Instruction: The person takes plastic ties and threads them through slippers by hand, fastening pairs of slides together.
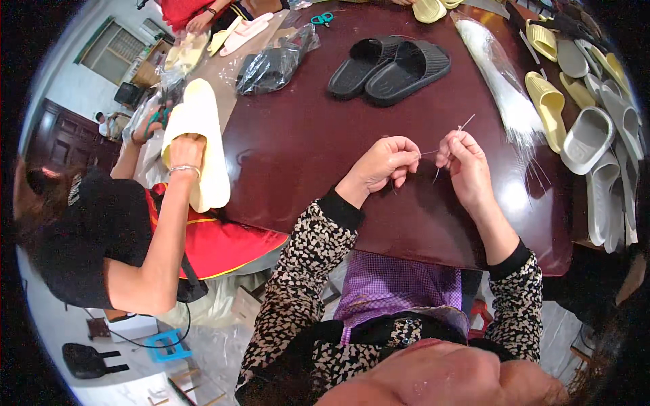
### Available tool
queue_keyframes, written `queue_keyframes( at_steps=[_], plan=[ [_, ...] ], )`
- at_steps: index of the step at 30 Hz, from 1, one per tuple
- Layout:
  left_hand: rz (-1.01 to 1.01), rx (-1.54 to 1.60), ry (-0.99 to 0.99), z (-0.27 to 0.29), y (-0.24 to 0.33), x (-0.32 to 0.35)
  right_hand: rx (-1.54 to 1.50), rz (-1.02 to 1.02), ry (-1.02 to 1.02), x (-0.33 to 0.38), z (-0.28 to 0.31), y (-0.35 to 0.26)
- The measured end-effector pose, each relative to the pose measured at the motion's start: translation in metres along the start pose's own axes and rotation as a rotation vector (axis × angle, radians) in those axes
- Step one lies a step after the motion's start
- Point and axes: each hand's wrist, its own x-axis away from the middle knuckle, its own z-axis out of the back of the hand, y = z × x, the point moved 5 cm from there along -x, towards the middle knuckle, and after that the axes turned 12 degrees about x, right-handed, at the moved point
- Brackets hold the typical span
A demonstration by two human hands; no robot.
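Note:
Above the dark red table point(291, 155), both my hands are closed on a thin, pale plastic strand point(428, 153). My left hand point(386, 164) pinches it between thumb and fingertips. In my right hand point(466, 161), a bit of strand sticks up past the fingers and another hangs below. Whether this is one strand or two I cannot make out. Beyond my hands lies a pair of black slide slippers point(409, 71), side by side and touching. A long bundle of similar white strands point(497, 81) rests to the right, its loose ends fanning toward me.
Yellow slippers point(546, 105) and grey slippers point(588, 139) crowd the right side. At my left, a co-worker's hand point(186, 150) is inside a pale yellow slipper point(215, 159). Dark slippers in a clear bag point(267, 71) and green scissors point(322, 19) lie farther back.

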Motion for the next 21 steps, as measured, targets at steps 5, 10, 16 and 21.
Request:
queue_keyframes(
  at_steps=[5,10,16,21],
  plan=[
    [0.001,-0.008,0.024,0.003,0.001,0.001,-0.104,0.022,0.068,-0.007,0.017,-0.004],
    [-0.025,-0.023,0.035,0.005,0.001,0.0,-0.104,0.094,0.108,-0.009,0.022,-0.012],
    [-0.036,-0.137,0.05,-0.012,0.004,-0.005,-0.064,0.082,0.183,-0.002,0.023,-0.028],
    [-0.07,-0.239,0.132,-0.01,0.002,0.004,-0.164,-0.007,0.227,-0.007,0.024,-0.012]
  ],
)
